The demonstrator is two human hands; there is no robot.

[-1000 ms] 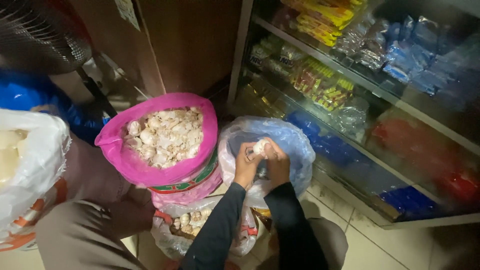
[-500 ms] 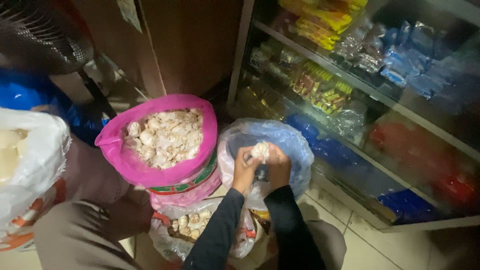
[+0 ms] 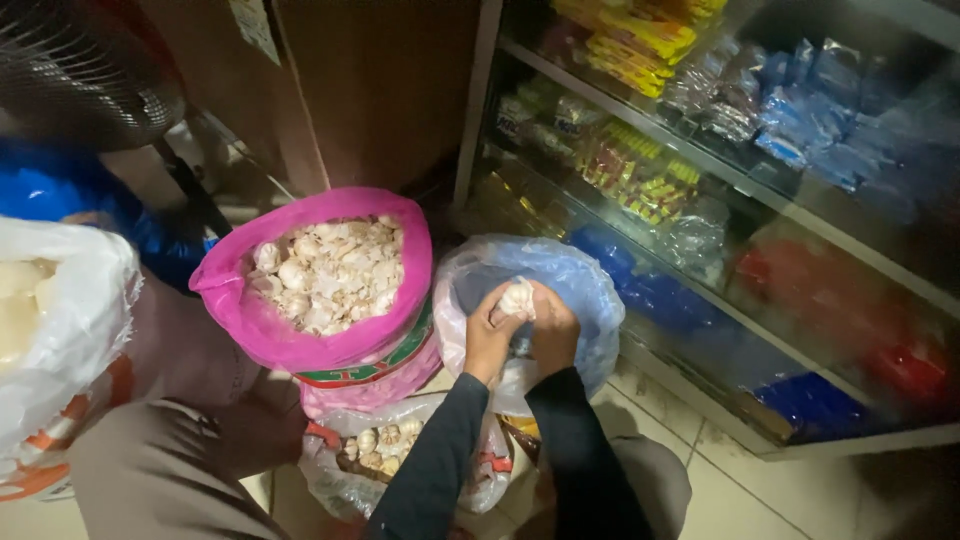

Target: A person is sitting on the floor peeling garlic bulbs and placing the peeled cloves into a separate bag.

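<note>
Garlic (image 3: pixel 518 297) sits between your two hands, a single pale bulb held over the mouth of the blue bag (image 3: pixel 590 290). Your left hand (image 3: pixel 488 335) closes on it from the left, fingers curled up around its side; your right hand (image 3: pixel 552 328) closes on it from the right, thumb and fingertips pressed to the bulb. Both hands touch it and each other, with no gap showing between them. Both sleeves are dark and run back toward you.

Just left of the blue bag stands the pink bag (image 3: pixel 250 320), open and heaped with garlic bulbs. Nearer to you, under your forearms, lies a clear bag (image 3: pixel 340 480) with more bulbs. A white sack (image 3: pixel 70 330) fills the left edge. On the right, a glass case (image 3: pixel 700 300) holds packets on shelves. A fan (image 3: pixel 80 70) shows at far left.
</note>
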